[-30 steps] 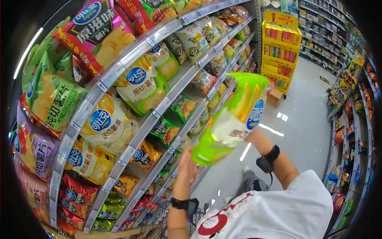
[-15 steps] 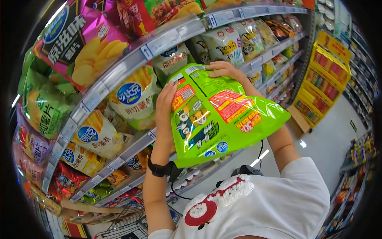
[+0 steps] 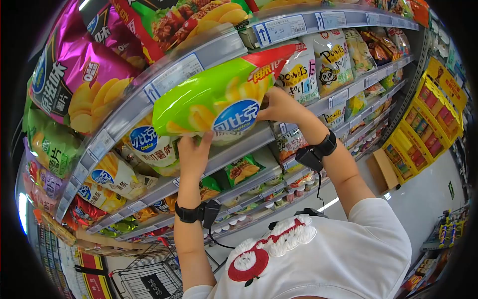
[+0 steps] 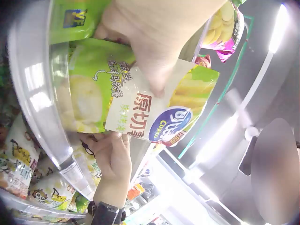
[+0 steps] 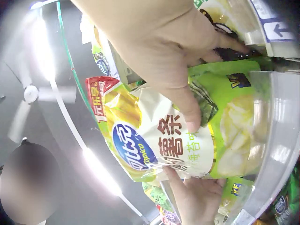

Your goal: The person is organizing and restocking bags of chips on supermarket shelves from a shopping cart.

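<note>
A green and white chip bag with a blue oval logo is held between both hands at the shelf front. My left hand grips one side, its thumb lying on the printed face in the left wrist view. On the other side my right hand grips the bag, thumb across the front in the right wrist view. The bag's bottom lies behind the clear shelf guard in that view. Some fingers are hidden behind the bag.
Chip bags fill the shelves, including a pink one at upper left and white ones beyond the right hand. A shopping cart stands below left. A yellow display rack and cardboard box are on the right.
The bag has turned from its back to its printed front and moved up against the shelf. Both hands have moved with it, and the head view has shifted closer to the shelf.
</note>
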`<action>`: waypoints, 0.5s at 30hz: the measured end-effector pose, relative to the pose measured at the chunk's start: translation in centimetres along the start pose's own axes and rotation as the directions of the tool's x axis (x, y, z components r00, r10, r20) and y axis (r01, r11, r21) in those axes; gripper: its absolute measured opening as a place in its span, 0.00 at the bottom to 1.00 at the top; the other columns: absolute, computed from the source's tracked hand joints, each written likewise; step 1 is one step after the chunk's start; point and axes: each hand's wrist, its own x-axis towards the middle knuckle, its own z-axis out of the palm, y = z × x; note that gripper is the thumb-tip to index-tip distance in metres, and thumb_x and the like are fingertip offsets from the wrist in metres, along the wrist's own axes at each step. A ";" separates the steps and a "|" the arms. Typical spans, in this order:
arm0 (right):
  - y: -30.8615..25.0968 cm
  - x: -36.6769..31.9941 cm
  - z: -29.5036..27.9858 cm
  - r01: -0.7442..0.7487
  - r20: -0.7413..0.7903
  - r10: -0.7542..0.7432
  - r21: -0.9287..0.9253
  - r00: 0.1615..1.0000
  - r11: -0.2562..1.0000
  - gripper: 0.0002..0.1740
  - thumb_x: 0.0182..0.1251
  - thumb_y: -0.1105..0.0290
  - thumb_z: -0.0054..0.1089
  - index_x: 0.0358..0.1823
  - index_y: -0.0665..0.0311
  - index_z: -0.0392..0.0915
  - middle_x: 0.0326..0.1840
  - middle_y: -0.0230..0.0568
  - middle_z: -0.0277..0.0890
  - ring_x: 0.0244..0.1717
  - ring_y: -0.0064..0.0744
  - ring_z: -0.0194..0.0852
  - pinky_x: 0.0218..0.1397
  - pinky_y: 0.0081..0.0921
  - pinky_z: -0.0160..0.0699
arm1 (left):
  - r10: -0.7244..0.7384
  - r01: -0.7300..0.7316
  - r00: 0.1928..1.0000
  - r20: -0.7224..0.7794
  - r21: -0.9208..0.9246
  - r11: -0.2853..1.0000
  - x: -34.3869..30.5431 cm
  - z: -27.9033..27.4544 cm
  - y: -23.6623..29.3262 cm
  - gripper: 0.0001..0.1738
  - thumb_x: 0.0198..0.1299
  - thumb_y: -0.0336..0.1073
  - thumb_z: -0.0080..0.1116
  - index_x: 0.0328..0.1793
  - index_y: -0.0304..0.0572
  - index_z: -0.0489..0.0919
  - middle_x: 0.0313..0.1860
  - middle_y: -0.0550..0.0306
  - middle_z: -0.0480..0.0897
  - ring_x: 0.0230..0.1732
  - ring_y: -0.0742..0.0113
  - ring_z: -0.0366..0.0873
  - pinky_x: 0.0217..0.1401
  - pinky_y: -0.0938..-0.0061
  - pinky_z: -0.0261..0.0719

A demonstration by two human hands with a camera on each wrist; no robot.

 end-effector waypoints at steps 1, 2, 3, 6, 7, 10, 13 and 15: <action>-0.4 0.1 -0.2 0.016 -0.007 -0.016 -0.039 1.000 0.999 0.33 0.41 0.62 0.75 0.49 0.70 0.73 0.45 0.51 0.78 0.47 0.43 0.76 0.53 0.31 0.71 | -0.043 0.042 0.999 0.010 0.049 0.998 0.3 -0.2 0.3 0.23 0.57 0.46 0.60 0.48 0.32 0.76 0.39 0.47 0.82 0.39 0.60 0.78 0.47 0.69 0.72; -1.0 -0.1 -0.4 0.029 -0.012 -0.030 -0.080 0.999 0.996 0.31 0.43 0.65 0.73 0.50 0.69 0.73 0.47 0.50 0.77 0.50 0.41 0.75 0.54 0.30 0.71 | -0.089 0.087 0.996 0.018 0.094 0.992 0.5 -0.4 0.9 0.24 0.58 0.48 0.59 0.48 0.32 0.76 0.40 0.47 0.82 0.40 0.61 0.78 0.47 0.69 0.72; -2.0 -0.3 -0.6 0.038 -0.015 -0.041 -0.122 0.999 0.992 0.29 0.45 0.68 0.72 0.51 0.69 0.73 0.49 0.48 0.77 0.52 0.39 0.74 0.56 0.29 0.70 | -0.138 0.133 0.990 0.024 0.137 0.982 0.6 -0.4 1.4 0.25 0.58 0.49 0.58 0.48 0.32 0.76 0.41 0.47 0.81 0.40 0.62 0.77 0.47 0.69 0.71; -1.5 0.2 -0.1 0.077 -0.053 -0.081 -0.078 0.995 0.994 0.37 0.45 0.62 0.74 0.56 0.70 0.67 0.48 0.51 0.76 0.52 0.40 0.74 0.55 0.30 0.70 | -0.102 0.105 0.994 -0.034 0.085 0.991 1.3 0.3 1.3 0.28 0.59 0.53 0.57 0.50 0.32 0.74 0.44 0.46 0.80 0.41 0.63 0.76 0.49 0.70 0.70; -1.1 0.3 0.2 0.094 -0.076 -0.099 -0.059 0.992 0.994 0.39 0.45 0.60 0.74 0.57 0.71 0.66 0.47 0.52 0.76 0.51 0.40 0.74 0.54 0.30 0.70 | -0.109 0.110 0.994 -0.030 0.073 0.991 1.5 0.4 1.4 0.29 0.59 0.54 0.57 0.51 0.32 0.73 0.45 0.47 0.80 0.42 0.62 0.76 0.49 0.70 0.70; -2.2 -0.3 0.0 -0.068 -0.042 0.064 -0.099 0.997 0.993 0.50 0.44 0.55 0.74 0.64 0.71 0.55 0.49 0.57 0.74 0.54 0.47 0.72 0.58 0.32 0.68 | -0.080 0.079 0.997 -0.003 -0.117 0.990 1.2 0.5 0.9 0.29 0.58 0.50 0.60 0.53 0.30 0.70 0.45 0.46 0.79 0.46 0.62 0.76 0.51 0.72 0.70; -4.1 -1.5 -0.1 -0.035 -0.209 -0.001 -0.167 0.978 0.985 0.54 0.41 0.58 0.75 0.66 0.69 0.50 0.58 0.63 0.65 0.61 0.52 0.65 0.62 0.35 0.65 | -0.030 0.016 0.991 -0.132 -0.111 0.994 0.0 1.1 1.5 0.27 0.56 0.42 0.63 0.53 0.28 0.68 0.46 0.44 0.79 0.46 0.62 0.77 0.51 0.72 0.71; -4.7 -2.4 0.4 0.134 -0.457 -0.268 -0.305 0.848 0.943 0.54 0.39 0.60 0.76 0.66 0.67 0.51 0.64 0.64 0.57 0.64 0.54 0.60 0.63 0.37 0.63 | 0.193 -0.179 0.930 -0.312 0.074 0.981 -0.2 1.6 3.4 0.36 0.50 0.33 0.68 0.61 0.27 0.61 0.54 0.40 0.72 0.51 0.56 0.73 0.52 0.71 0.73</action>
